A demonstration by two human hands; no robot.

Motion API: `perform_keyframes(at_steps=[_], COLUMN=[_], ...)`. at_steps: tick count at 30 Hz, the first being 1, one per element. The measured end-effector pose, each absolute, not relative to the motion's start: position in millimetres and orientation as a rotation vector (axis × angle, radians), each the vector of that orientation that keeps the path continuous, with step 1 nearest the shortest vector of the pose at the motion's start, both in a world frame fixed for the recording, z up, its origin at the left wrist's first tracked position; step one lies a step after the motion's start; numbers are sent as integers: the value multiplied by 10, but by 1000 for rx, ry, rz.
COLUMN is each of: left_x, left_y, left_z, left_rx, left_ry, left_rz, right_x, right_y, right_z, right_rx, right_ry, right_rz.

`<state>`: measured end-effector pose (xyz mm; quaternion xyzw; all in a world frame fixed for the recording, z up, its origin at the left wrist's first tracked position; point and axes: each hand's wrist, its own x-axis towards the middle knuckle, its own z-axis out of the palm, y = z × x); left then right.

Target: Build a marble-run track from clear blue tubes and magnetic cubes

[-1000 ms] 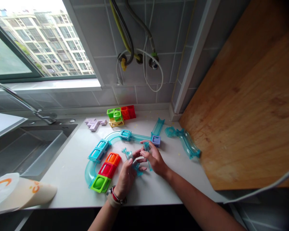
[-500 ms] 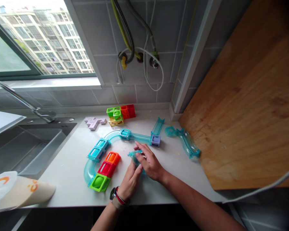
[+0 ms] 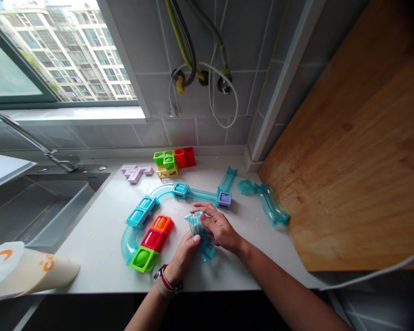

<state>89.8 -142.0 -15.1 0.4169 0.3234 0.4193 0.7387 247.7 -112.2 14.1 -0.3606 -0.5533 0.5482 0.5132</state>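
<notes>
Both of my hands meet over a clear teal track piece [image 3: 203,239] held just above the white counter [image 3: 96,239]. My left hand [image 3: 182,255] grips it from below, fingers curled against it. My right hand [image 3: 217,227] closes over its upper end. To the left lies a curved teal track [image 3: 127,239] carrying blue cubes [image 3: 142,211] and orange, red and green cubes [image 3: 153,240]. A straight teal track with a purple cube [image 3: 224,198] runs just beyond my right hand.
A wavy teal track piece [image 3: 267,204] lies by the wooden board [image 3: 348,161] on the right. Green, yellow and red cubes [image 3: 174,161] and lilac blocks [image 3: 135,173] sit by the tiled wall. A sink [image 3: 37,211] and tap are on the left, and a printed bag [image 3: 24,271] lies at the front left corner.
The teal piece has turned in my hands and now hangs lower and nearer to me. My right hand has shifted from its far end to on top of it.
</notes>
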Motion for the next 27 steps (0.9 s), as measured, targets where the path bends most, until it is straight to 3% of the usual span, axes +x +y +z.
perform_keyframes(at_steps=[10,18,27], left_x=[873,988,977], left_y=[-1412,-1386,-1595], left_z=[-229,-235,243], left_rx=[977,1054,1175], left_ry=[804,944,944], left_rz=[925,1134,1186], right_x=[2432,2504,2469], right_y=[-1135,-1196,-921], right_z=[96,172,424], right_rx=[-919,-1175,-1297], right_ry=[-1222,-1423,-1814], right_rz=[1540,1045,963])
